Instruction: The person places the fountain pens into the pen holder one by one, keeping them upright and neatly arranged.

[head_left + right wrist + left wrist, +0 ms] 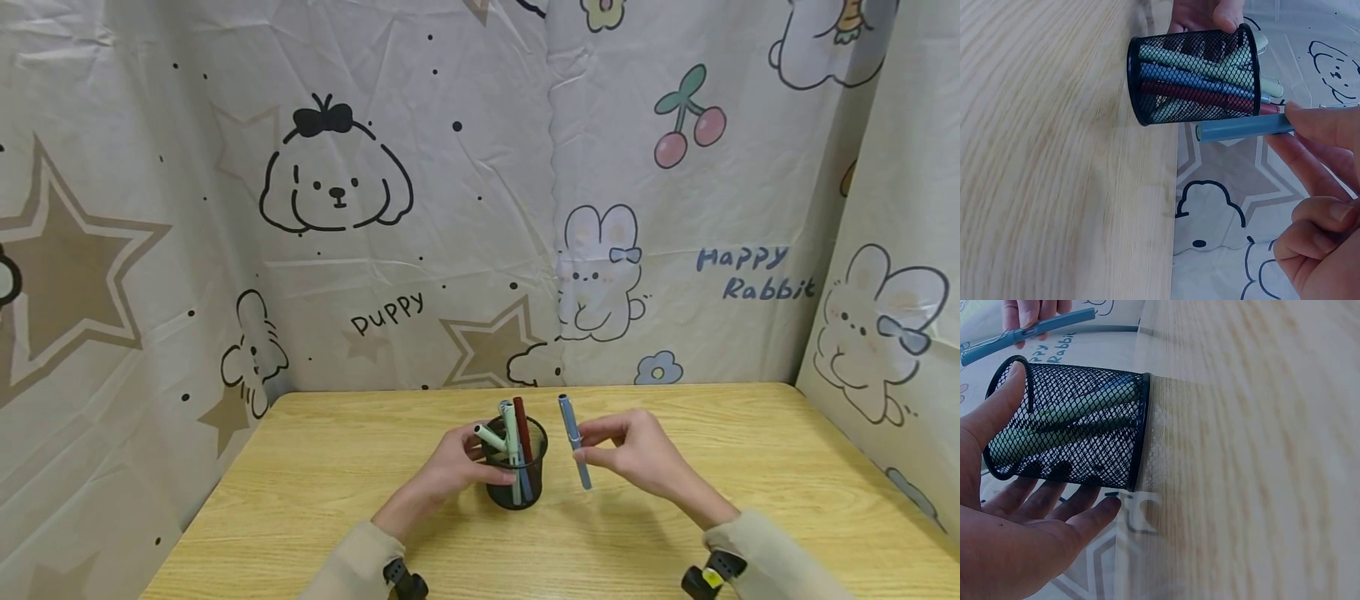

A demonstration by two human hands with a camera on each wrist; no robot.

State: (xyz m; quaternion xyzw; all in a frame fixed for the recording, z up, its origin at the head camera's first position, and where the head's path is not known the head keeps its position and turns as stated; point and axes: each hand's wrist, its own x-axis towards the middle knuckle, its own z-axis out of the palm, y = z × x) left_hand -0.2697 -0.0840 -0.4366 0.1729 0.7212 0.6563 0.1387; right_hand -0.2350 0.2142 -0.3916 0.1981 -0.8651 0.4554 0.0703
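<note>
Cartoon-printed cloth walls in a wooden table point(315, 492), where a black mesh pen cup point(516, 487) stands upright near the middle (red, green and blue pens inside). The left hand point(448, 468) wraps its fingers around the cup's side, while the right hand point(637, 454) pinches a blue pen point(574, 442) upright just beside the cup.

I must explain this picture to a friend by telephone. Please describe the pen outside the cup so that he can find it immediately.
Start at the wooden table and find the black mesh cup near its middle, steadied by the left hand. Just right of it, the right hand pinches a blue pen almost upright. It is the only pen outside the cup; the green and red ones stand inside.
</note>
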